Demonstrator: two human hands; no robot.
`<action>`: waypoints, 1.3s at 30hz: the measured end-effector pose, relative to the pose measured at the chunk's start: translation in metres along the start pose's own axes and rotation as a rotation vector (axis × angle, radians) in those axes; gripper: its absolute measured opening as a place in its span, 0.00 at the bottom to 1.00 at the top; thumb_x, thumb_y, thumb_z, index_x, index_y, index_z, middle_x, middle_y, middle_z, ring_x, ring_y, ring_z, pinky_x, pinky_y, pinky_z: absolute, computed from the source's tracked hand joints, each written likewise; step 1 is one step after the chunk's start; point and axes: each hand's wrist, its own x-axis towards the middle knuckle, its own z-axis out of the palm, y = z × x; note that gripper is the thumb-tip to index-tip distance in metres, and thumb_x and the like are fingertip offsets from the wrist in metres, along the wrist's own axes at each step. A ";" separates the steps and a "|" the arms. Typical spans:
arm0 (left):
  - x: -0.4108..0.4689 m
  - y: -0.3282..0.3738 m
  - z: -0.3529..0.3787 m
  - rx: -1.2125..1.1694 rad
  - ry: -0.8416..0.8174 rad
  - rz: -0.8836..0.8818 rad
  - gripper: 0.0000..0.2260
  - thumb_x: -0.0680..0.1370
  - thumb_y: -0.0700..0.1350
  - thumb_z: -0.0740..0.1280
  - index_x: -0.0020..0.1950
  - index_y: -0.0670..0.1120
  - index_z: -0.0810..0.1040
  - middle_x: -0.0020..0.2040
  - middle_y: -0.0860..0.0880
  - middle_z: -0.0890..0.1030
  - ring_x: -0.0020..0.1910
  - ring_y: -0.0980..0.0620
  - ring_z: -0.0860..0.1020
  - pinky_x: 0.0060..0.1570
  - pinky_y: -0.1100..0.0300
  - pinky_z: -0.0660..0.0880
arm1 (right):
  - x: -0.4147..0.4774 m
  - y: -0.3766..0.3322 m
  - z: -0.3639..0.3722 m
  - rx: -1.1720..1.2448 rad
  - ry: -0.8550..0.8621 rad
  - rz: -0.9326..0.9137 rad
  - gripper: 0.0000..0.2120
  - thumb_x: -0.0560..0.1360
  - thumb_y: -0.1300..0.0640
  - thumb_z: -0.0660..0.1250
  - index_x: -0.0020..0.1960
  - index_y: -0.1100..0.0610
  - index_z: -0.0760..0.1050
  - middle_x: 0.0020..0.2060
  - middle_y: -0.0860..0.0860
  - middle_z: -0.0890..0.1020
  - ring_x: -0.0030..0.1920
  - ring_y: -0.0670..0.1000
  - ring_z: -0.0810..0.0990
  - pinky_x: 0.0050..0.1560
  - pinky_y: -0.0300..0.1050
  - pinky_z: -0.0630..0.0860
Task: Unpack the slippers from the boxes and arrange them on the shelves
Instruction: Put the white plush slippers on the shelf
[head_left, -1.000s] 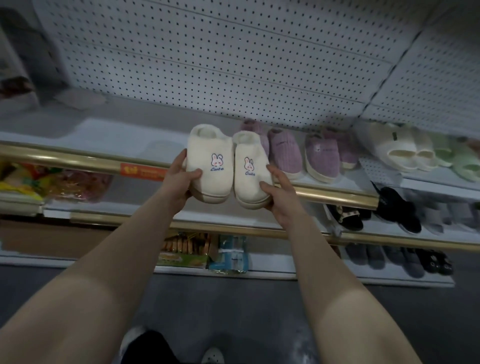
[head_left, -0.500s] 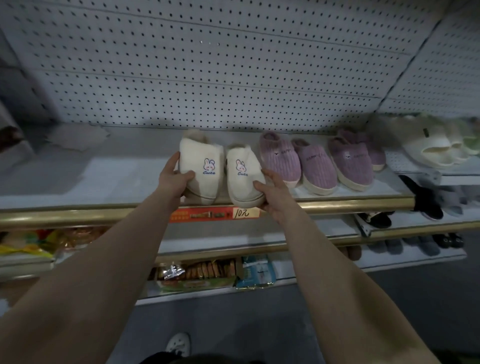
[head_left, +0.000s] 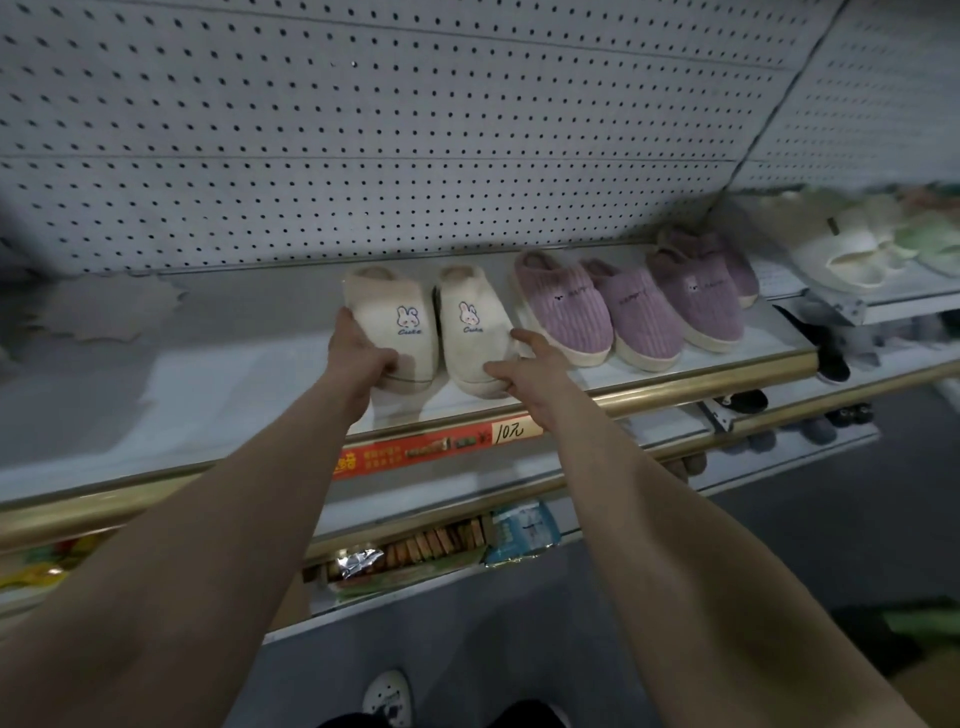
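- Arms stretch forward, both above the price tag (head_left: 511, 430) on the shelf (head_left: 208, 395) edge.
- Left hand (head_left: 358, 358) grips the left toe of the cream slippers (head_left: 400, 317); right hand (head_left: 524, 371) pinches the right toe — thumb in front, forefinger alongside.
- Pair now sits just behind the tag, beside purple slippers (head_left: 571, 306); a second ago it was held in front of the shelf.

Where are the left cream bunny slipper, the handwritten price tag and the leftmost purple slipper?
left cream bunny slipper (head_left: 387, 325): head view, on its upper beside the bunny.
handwritten price tag (head_left: 511, 430): head view, on the written figures.
leftmost purple slipper (head_left: 569, 306): head view, on its ribbed upper.
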 end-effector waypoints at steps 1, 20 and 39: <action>0.002 -0.001 -0.001 0.052 -0.019 0.003 0.33 0.62 0.30 0.69 0.64 0.47 0.65 0.60 0.41 0.72 0.58 0.38 0.75 0.47 0.45 0.81 | 0.002 0.001 0.001 -0.015 0.009 -0.007 0.34 0.68 0.66 0.75 0.69 0.48 0.69 0.60 0.61 0.78 0.56 0.57 0.80 0.55 0.49 0.80; 0.001 0.024 0.029 0.519 0.136 0.399 0.25 0.75 0.33 0.62 0.72 0.47 0.72 0.72 0.43 0.68 0.69 0.46 0.68 0.64 0.64 0.63 | 0.000 -0.017 -0.018 -0.311 0.123 -0.184 0.26 0.73 0.67 0.69 0.69 0.52 0.73 0.62 0.54 0.75 0.60 0.53 0.76 0.54 0.44 0.74; -0.126 0.058 0.285 0.314 -0.543 0.536 0.15 0.75 0.40 0.70 0.62 0.49 0.79 0.55 0.51 0.82 0.52 0.54 0.80 0.58 0.60 0.75 | -0.111 -0.005 -0.265 -0.240 0.464 -0.270 0.20 0.73 0.62 0.73 0.63 0.51 0.78 0.51 0.48 0.79 0.52 0.51 0.81 0.57 0.49 0.80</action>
